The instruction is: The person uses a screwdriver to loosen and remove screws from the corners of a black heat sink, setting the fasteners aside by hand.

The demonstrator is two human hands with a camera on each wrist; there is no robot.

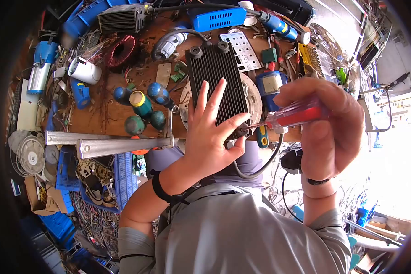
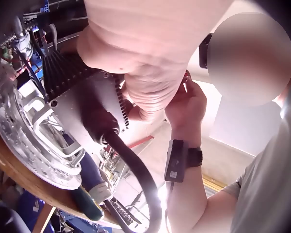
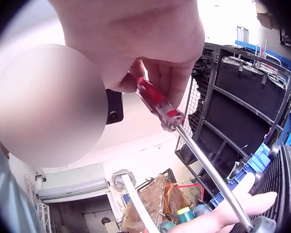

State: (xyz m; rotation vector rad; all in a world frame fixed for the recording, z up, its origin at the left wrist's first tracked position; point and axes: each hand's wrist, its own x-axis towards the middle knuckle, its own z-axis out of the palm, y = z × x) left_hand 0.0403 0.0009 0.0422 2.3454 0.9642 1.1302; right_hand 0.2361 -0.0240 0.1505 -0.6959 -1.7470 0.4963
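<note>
A black box with cooling fins [image 1: 217, 75] lies over a round metal plate [image 1: 255, 93] near the table's front edge. My left hand [image 1: 208, 139] rests on its near part, with fingers spread across the fins. My right hand [image 1: 335, 123] grips a screwdriver by its clear and red handle [image 1: 297, 116]. In the right wrist view, the steel shaft [image 3: 208, 167] runs down to a round dark knob at the box's corner [image 3: 264, 225]. The left wrist view shows the box's end face [image 2: 77, 109], from which a thick black cable [image 2: 136, 167] curves down.
Blue- and green-handled tools [image 1: 141, 102] stand left of the box, behind metal bars [image 1: 118, 148] jutting over the front edge. A red coil [image 1: 123, 51], a perforated plate [image 1: 249, 52] and another finned box [image 1: 121, 19] lie farther back. A blue crate [image 1: 127, 178] of parts sits below left.
</note>
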